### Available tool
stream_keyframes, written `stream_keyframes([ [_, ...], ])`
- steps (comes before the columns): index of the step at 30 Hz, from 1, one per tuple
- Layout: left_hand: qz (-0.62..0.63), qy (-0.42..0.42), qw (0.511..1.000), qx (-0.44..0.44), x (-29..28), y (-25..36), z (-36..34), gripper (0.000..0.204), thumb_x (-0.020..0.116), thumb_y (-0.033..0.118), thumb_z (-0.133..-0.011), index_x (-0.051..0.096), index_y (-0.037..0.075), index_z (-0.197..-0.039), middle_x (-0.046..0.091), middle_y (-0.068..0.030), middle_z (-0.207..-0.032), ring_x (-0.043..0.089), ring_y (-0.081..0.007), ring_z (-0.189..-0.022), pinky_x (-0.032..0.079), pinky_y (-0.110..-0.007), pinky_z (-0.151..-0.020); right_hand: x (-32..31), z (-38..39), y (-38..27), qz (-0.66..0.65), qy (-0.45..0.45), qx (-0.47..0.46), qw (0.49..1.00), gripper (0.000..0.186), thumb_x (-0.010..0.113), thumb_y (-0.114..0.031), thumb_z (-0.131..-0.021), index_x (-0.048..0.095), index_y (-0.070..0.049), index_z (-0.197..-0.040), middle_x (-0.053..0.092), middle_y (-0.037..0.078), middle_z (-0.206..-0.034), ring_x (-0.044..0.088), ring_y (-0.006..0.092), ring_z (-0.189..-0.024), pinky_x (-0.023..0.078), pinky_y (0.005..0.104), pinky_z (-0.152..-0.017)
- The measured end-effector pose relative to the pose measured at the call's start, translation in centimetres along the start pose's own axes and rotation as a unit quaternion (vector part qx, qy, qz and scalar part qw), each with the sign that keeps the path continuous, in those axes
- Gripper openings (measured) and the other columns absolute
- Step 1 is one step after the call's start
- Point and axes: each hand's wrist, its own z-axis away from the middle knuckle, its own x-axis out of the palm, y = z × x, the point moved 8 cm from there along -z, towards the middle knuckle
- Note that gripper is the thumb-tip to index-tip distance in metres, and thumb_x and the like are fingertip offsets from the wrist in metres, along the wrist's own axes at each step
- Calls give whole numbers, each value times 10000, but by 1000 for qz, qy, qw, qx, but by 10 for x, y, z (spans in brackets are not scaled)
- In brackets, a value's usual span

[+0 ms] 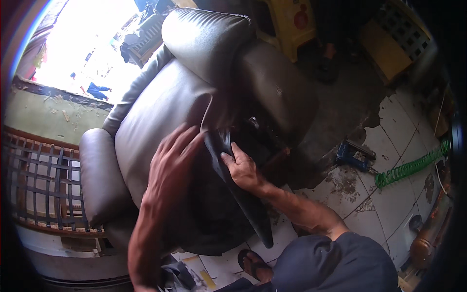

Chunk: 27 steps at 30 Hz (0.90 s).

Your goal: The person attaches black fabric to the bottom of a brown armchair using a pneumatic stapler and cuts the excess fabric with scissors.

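Observation:
A brown-grey leather-covered armchair [155,104] lies tilted before me, its padded parts bulging to the left and at the back. My left hand [170,163] rests on the leather with fingers stretched out, slightly blurred, its fingertips near a raised fold in the cover. My right hand [243,170] pinches a black fabric flap [248,209] between thumb and fingers. From that grip the flap hangs down to a narrow end near my foot. Dark shadow hides much of the chair's underside beside my right hand.
A blue air stapler [354,155] with a coiled green hose [408,168] lies on the worn tiled floor at right. Beyond the chair stands a yellow plastic stool [287,29]. A webbed wooden frame [44,180] is at left, and a brown cylinder [428,243] at lower right.

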Motion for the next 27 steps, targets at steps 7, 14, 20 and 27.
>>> stream_keyframes([
  [7, 11, -145, 945, 292, 115, -10, -84, 425, 648, 215, -796, 676, 123, -1210, 623, -30, -1333, 461, -194, -1360, 344, -414, -1111, 9, 2, 20, -59, -39, 19, 997, 483, 524, -255, -1020, 466, 52, -1387, 587, 282, -1323, 540, 392, -1282, 426, 409, -1066],
  [14, -247, -217, 897, 296, 159, -15, -84, 289, 592, 249, -872, 714, 152, -1115, 660, 23, -1215, 504, -164, -1281, 288, -408, -1151, 24, -13, 37, -14, -39, -30, 999, 532, 513, -272, -1028, 424, 67, -1429, 542, 290, -1384, 504, 402, -1330, 402, 394, -1100],
  [20, -225, -261, 874, 343, 157, 6, -89, 303, 607, 294, -858, 719, 148, -1098, 688, 0, -1165, 551, -195, -1231, 299, -404, -1163, 0, 3, 73, 16, -6, 79, 997, 535, 537, -346, -1030, 457, 17, -1414, 578, 296, -1313, 569, 402, -1249, 447, 410, -1036],
  [27, 33, -231, 947, 222, 151, 9, -99, 328, 700, 162, -694, 708, 61, -1006, 702, -86, -1057, 622, -248, -1054, 377, -431, -1100, -68, 20, 78, 179, 82, -95, 976, 326, 653, -256, -982, 612, 0, -1180, 670, 226, -1063, 685, 374, -854, 538, 424, -768],
])
